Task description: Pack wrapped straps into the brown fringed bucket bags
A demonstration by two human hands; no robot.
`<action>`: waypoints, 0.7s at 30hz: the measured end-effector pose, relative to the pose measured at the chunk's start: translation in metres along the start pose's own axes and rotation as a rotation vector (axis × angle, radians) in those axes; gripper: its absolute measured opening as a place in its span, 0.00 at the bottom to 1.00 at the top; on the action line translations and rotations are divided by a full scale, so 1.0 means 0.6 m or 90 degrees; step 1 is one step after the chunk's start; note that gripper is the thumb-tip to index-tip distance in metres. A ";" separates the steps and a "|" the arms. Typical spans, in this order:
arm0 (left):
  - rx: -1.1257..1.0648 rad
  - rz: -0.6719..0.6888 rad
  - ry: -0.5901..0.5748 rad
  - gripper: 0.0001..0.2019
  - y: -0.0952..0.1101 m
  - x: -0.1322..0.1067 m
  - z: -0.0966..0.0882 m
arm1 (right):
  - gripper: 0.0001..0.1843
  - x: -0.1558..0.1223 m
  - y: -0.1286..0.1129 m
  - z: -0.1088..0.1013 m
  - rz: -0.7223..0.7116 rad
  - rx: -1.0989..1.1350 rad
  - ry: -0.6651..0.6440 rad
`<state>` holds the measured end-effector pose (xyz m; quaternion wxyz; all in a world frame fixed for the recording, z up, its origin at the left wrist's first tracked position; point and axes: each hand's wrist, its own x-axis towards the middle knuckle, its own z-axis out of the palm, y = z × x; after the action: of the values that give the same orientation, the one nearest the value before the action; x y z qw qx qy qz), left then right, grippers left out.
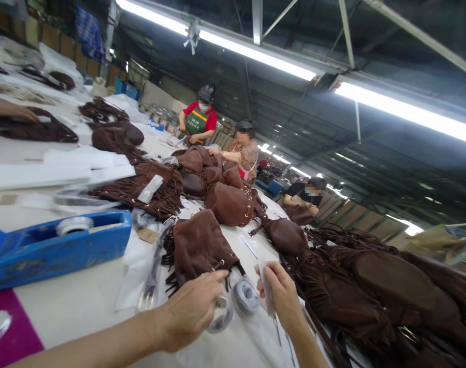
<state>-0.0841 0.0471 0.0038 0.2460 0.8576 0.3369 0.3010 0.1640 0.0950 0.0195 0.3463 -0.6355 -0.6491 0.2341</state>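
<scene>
hands at a brown fringed bag on a crowded worktable

the left hand point(192, 306) lies low in the view, fingers curled down onto the lower edge of a brown suede bag point(200, 245) and onto a grey wrapped ring point(245, 295) just below it (whether the fingers actually pinch anything there cannot be told, since they cover the spot). the bag lies on the white table point(75, 301) directly ahead of the person, its fringe spilling to the left and a small brass fitting showing at its lower corner.

the right hand point(281, 291) is just to the right of the ring, thumb and fingers pinched on a thin white strip point(266, 286) that stands upright out of the grip.

to the left, well apart from the hands, a blue tape dispenser point(60, 245) lies on the table with a white roll in it. a heap of dark brown fringed bags point(371, 291) fills the right side, touching the table edge beside the right hand. more brown bags point(233, 202) lie farther up the table, along with white paper sheets point(56, 171). three other people point(197, 120) work at the far end, each with their hands on bags. another person's hand point(10, 109) rests on a bag at the far left.
</scene>
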 end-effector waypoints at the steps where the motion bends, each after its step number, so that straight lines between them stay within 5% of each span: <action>1: 0.016 0.041 0.015 0.10 -0.002 -0.001 0.002 | 0.17 -0.026 -0.014 0.006 -0.007 0.087 -0.056; 4: 0.073 0.132 0.055 0.12 -0.007 -0.001 0.007 | 0.21 -0.091 -0.040 0.031 0.018 0.255 -0.159; 8: 0.067 0.185 0.071 0.15 -0.003 -0.002 0.011 | 0.21 -0.126 -0.052 0.059 0.015 0.339 -0.115; 14: -0.102 0.189 0.079 0.13 0.023 -0.008 0.008 | 0.15 -0.117 -0.078 0.078 -0.042 0.498 -0.068; 21: -0.183 0.187 0.094 0.10 0.019 -0.009 0.014 | 0.20 -0.098 -0.091 0.090 -0.040 0.398 -0.035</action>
<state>-0.0767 0.0341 0.0030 0.2940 0.8289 0.1787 0.4410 0.0846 0.0398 0.0161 0.5143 -0.4715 -0.5740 0.4287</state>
